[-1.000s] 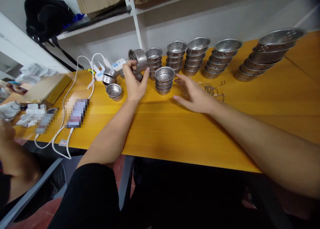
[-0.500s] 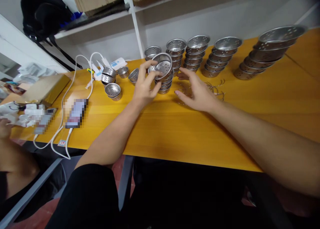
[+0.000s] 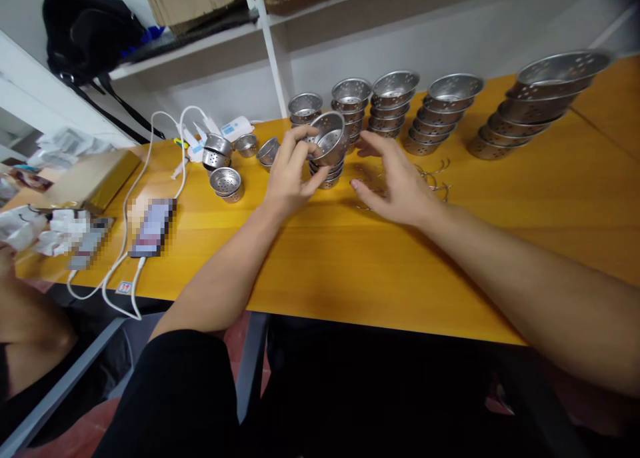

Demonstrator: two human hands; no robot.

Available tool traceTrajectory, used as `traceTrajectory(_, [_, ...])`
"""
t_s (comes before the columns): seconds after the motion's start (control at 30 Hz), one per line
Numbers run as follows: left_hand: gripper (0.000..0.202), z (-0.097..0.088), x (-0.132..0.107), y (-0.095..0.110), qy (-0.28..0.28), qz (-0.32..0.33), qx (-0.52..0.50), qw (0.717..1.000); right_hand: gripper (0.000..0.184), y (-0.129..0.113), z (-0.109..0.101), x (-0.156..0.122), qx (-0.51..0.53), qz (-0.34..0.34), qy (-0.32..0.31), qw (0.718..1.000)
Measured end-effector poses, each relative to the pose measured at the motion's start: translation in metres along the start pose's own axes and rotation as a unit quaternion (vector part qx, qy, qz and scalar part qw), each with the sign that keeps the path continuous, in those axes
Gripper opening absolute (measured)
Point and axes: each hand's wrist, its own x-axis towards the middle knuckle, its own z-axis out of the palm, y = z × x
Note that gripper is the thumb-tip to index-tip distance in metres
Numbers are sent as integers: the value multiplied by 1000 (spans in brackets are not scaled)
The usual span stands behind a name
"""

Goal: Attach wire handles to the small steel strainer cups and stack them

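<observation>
A perforated metal cup is tilted in my left hand, whose fingers and thumb grip its left side. Directly below it stands a short stack of similar cups, partly hidden by the held cup and my fingers. To the right of that stack my right hand hovers with thumb and fingers apart, holding nothing. Thin bent wire pieces lie on the table beside and beneath it.
Behind my hands stand more stacks of perforated cups, with the widest stack at far right. Smaller cups sit on the left. Farther left are a phone, white cables, a box and another person's arm.
The cup in my left hand has dropped slightly and leans more, and the left fingers have shifted on it. My right hand has barely moved.
</observation>
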Motion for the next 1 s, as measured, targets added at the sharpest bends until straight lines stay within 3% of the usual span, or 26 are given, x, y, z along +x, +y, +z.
traceTrajectory(0.1, [43, 1, 0, 2, -1, -19, -4, 1000, 113, -6, -1, 2, -4, 6, -1, 1000])
traceTrajectory(0.2, [42, 3, -1, 1, -25, 5, 5, 1000, 114, -13, -2, 3, -17, -7, 3, 1000])
traceTrajectory(0.37, [42, 9, -6, 5, -50, 32, 25, 998, 91, -19, -4, 2, -17, -16, 13, 1000])
traceTrajectory(0.53, [49, 7, -9, 13, -81, 102, 67, 989, 65, -16, -4, 0, -2, -4, 17, 1000])
traceTrajectory(0.8, [47, 5, -5, 13, -140, 135, 53, 979, 61, -15, -7, 0, -11, -13, 10, 1000])
traceTrajectory(1.0, [53, 9, -9, 11, -126, 51, -10, 991, 60, -15, -9, 1, -11, -19, -2, 1000])
